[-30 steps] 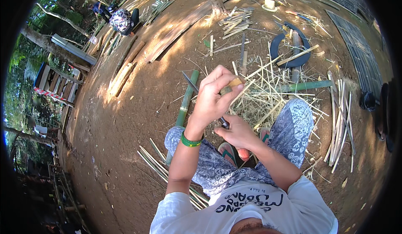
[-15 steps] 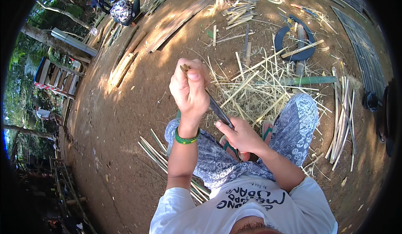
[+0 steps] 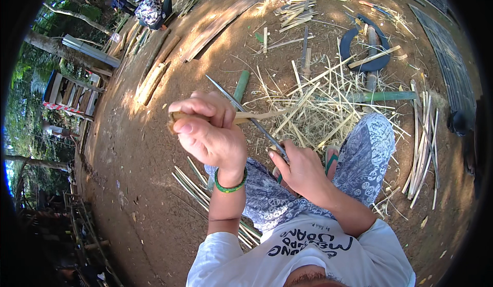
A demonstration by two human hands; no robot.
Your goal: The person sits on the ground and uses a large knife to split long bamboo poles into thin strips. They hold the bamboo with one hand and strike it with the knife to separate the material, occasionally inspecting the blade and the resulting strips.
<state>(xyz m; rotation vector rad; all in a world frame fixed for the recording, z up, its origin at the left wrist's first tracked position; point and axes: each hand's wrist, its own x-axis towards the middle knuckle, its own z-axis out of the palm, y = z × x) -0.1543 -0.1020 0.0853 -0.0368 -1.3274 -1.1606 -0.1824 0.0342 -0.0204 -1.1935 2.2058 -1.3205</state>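
Observation:
My left hand (image 3: 210, 133) is closed around a pale bamboo strip (image 3: 275, 114). One brownish end pokes out past the thumb, and the other runs right, above the shavings. My right hand (image 3: 304, 171) grips a long knife (image 3: 263, 132) by its handle, which the fingers mostly hide. Its narrow dark blade slants up to the left and crosses the strip just right of my left hand. Below the strip lies a tangled heap of bamboo shavings (image 3: 328, 115). A short green bamboo piece (image 3: 241, 85) rests on the ground behind the blade.
Bundles of split strips lie right (image 3: 423, 151) and left (image 3: 192, 189) of my legs. Beyond the shavings are a green bamboo pole (image 3: 387, 96) and a dark curved ring (image 3: 346, 45). Logs (image 3: 151, 84), a long plank (image 3: 221, 25) and a crouching person (image 3: 151, 14) are farther off.
My left hand has moved left and lower with the strip, whose length now shows. The knife blade has swung to a flatter slant, its tip now clear of the hand.

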